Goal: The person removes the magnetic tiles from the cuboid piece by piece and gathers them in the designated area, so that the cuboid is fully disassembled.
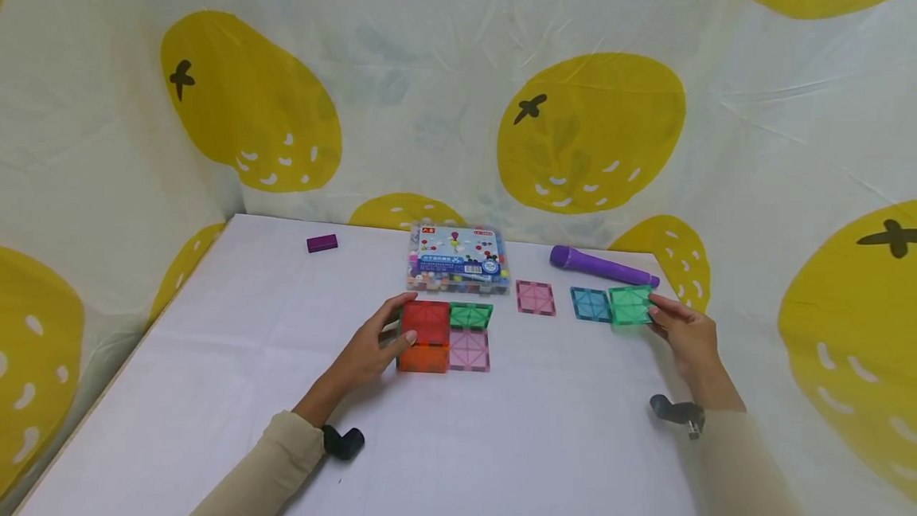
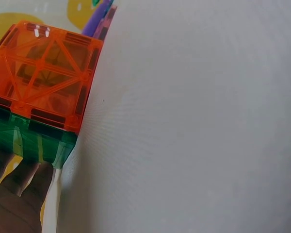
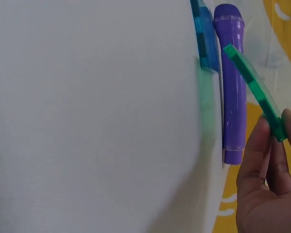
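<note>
Above the table [image 1: 566, 428], a green tile [image 1: 629, 306] slopes leftward; right hand [image 1: 689, 339] pinches it.

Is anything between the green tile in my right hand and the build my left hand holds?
The blue tile, flat just left of the green tile, and perhaps the loose pink tile beyond; lifting should clear both.

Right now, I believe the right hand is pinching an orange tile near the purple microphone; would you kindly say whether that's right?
Not quite: the right wrist view shows the right hand pinching a green tile near the purple microphone, not an orange one.
</note>
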Demonstrator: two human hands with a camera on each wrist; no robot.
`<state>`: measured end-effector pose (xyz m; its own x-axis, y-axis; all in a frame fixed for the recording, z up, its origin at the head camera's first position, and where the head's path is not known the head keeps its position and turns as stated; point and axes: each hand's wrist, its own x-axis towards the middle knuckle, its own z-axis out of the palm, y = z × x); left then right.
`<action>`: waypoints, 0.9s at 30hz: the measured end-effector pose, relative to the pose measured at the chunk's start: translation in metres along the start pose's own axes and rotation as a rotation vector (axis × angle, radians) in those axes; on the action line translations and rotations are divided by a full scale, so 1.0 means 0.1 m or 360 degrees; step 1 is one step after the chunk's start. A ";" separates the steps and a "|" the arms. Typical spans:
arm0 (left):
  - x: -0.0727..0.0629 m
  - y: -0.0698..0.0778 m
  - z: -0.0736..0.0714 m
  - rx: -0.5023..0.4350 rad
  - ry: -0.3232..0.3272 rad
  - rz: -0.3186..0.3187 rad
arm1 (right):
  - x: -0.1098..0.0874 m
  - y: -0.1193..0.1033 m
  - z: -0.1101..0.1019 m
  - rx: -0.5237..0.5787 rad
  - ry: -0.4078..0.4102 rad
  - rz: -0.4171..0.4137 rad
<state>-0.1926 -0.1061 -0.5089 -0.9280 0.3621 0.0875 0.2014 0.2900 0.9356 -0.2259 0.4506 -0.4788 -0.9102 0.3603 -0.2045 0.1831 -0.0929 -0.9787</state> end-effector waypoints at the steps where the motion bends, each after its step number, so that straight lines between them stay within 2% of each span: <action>1: 0.00 0.01 0.00 -0.0005 0.0001 0.0001 | 0.02 -0.01 -0.02 -0.0001 0.0002 0.0022; 8: 0.00 0.01 0.00 -0.0004 0.0003 -0.0014 | 0.15 -0.04 -0.10 -0.0094 0.0113 0.0211; 17: -0.01 0.01 0.00 0.0011 0.0003 -0.0039 | 0.27 -0.04 -0.22 -0.0096 0.0184 0.0285; 19: -0.01 0.01 0.00 0.0013 0.0003 -0.0041 | 0.27 -0.05 -0.21 -0.0210 0.0250 0.0301; 22: -0.01 0.02 0.00 0.0009 0.0007 -0.0035 | 0.25 -0.08 -0.18 -0.0527 0.0372 0.0290; 25: -0.01 0.02 0.00 0.0005 0.0010 -0.0027 | 0.17 -0.12 -0.09 -0.0823 0.0459 0.0220; 27: 0.00 0.02 -0.01 0.0003 0.0008 -0.0022 | 0.10 -0.14 -0.01 -0.0941 0.0460 0.0125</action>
<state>-0.1923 -0.1061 -0.5072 -0.9322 0.3539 0.0763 0.1892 0.2965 0.9361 -0.2375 0.4566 -0.4668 -0.7644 0.6155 -0.1920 0.4932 0.3664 -0.7890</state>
